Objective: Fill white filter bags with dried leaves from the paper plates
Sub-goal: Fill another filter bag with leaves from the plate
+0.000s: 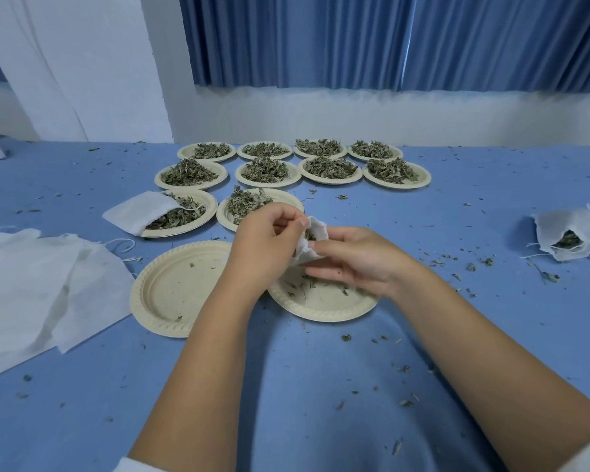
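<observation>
two grips clamped on a soft, crumpled white filter bag (318,230): my left hand (269,235) at its mouth, my right hand (353,262) lower. mouth up, long axis near upright, over ridged round paper plate (338,303).

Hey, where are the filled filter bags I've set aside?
In the head view, the filled filter bags lie at the blue table's far right edge. They are well right of the right hand and apart from the nearest plate of leaves.
</observation>
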`<state>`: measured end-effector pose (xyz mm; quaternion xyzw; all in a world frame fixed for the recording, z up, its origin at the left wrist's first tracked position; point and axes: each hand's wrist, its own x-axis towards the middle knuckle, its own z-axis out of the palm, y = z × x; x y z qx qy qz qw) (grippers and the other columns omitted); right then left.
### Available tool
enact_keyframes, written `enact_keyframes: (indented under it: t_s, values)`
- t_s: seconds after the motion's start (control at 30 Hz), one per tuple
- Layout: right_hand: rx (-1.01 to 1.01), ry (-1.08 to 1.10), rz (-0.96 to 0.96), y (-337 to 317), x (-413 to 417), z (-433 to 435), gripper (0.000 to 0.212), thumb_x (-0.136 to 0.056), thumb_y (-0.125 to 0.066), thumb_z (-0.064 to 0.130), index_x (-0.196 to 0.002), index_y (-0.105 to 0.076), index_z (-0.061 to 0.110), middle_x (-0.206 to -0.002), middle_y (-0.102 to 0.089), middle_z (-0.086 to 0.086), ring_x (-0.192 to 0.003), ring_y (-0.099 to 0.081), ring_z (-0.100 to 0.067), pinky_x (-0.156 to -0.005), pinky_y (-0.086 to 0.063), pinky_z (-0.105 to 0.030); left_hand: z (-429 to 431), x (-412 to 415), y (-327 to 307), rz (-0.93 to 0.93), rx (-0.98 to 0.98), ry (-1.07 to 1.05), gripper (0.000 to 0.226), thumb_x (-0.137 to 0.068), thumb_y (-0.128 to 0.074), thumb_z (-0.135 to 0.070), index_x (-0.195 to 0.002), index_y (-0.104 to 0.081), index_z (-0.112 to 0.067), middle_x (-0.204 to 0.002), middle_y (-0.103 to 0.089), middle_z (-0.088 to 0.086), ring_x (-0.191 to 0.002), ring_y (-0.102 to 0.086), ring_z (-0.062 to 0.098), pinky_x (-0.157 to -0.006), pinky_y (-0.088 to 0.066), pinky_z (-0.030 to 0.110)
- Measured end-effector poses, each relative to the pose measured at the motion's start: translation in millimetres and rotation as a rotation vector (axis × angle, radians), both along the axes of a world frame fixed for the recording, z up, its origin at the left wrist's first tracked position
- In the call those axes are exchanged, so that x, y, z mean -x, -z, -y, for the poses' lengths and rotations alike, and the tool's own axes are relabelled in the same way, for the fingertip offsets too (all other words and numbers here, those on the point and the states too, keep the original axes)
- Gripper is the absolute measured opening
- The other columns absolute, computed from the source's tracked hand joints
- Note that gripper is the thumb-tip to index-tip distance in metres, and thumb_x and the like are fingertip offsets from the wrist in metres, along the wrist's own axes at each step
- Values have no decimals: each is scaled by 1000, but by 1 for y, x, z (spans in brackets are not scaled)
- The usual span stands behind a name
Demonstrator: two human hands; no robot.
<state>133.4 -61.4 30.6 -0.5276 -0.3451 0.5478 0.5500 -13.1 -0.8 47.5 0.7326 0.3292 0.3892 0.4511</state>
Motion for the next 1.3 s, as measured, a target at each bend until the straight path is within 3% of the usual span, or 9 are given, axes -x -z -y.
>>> enact_keyframes:
  t_s: [0.23, 0.4, 0.6, 0.77, 0.87, 1.0, 1.1, 1.23, 1.3]
  values:
    - [-82, 95, 127, 12, 6, -8, 16, -92, -64, 14, -103, -71, 5, -99, -75, -12, -93, -73, -21, -72, -58, -26, 6, -1, -3, 9, 10, 124, 14, -95, -59, -13, -87, -71, -11, -81, -72, -3, -60, -56, 3, -64, -52, 28]
    - [-71, 232, 210, 14, 11, -11, 13, -85, -62, -2, -95, -68, -6, -89, -74, -19, -77, -74, -23, -65, -58, -26, 12, -4, -2, -7, -15, 208, 16, -96, -58, -11, -86, -70, -12, -92, -76, -5, -64, -59, 4, -62, -47, 21]
    - [-54, 69, 48, 5, 8, -6, 25, -91, -67, 16, -105, -68, -5, -100, -74, -17, -94, -73, -23, -76, -58, -27, 5, -3, 0, -4, -31, 55, 11, -95, -60, -16, -89, -69, -14, -84, -71, 0, -75, -62, 11, -72, -54, 32]
    - [13, 81, -119, -8, -3, 1, 16, -93, -60, 7, -104, -65, -3, -93, -73, -16, -84, -73, -24, -69, -60, -31, 1, 2, -2, 17, 18, 13, 10, -95, -61, -17, -94, -70, -12, -86, -68, 1, -80, -65, 19, -79, -58, 48]
    - [49, 129, 64, -14, -11, 4, 21, -94, -61, 14, -106, -69, -1, -99, -74, -12, -85, -73, -21, -64, -59, -27, -1, 3, -2, 64, 42, -40, 10, -95, -62, -15, -93, -70, -11, -82, -66, -3, -78, -64, 14, -80, -58, 48]
    - [154, 119, 751, -14, -14, 12, 33, -102, -48, 27, -92, -68, 3, -80, -69, -10, -61, -61, -21, -57, -55, -30, -4, 5, -4, 126, 89, -94, 10, -95, -62, -16, -93, -70, -11, -78, -66, 1, -71, -61, 11, -74, -59, 48]
    - [263, 4, 1164, -8, -5, 14, 32, -102, -43, 19, -82, -63, 2, -72, -70, -13, -57, -67, -23, -63, -54, -30, -4, 4, -3, 142, 96, -102, 10, -95, -61, -16, -93, -70, -11, -76, -66, 2, -67, -61, 10, -71, -60, 44]
    - [248, -55, 917, -3, 5, 10, 28, -98, -43, 6, -112, -67, 9, -91, -73, -7, -73, -74, -13, -90, -57, -41, -7, 3, -1, 144, 80, -102, 10, -95, -62, -16, -92, -70, -11, -69, -64, -2, -57, -58, 4, -62, -57, 32]
    - [165, -58, 780, -3, 5, 9, 26, -97, -48, 3, -114, -66, 12, -104, -71, -7, -84, -74, -18, -92, -56, -44, -9, 3, 1, 150, 69, -108, 10, -95, -62, -16, -91, -70, -12, -63, -63, -8, -54, -57, 1, -56, -53, 24]
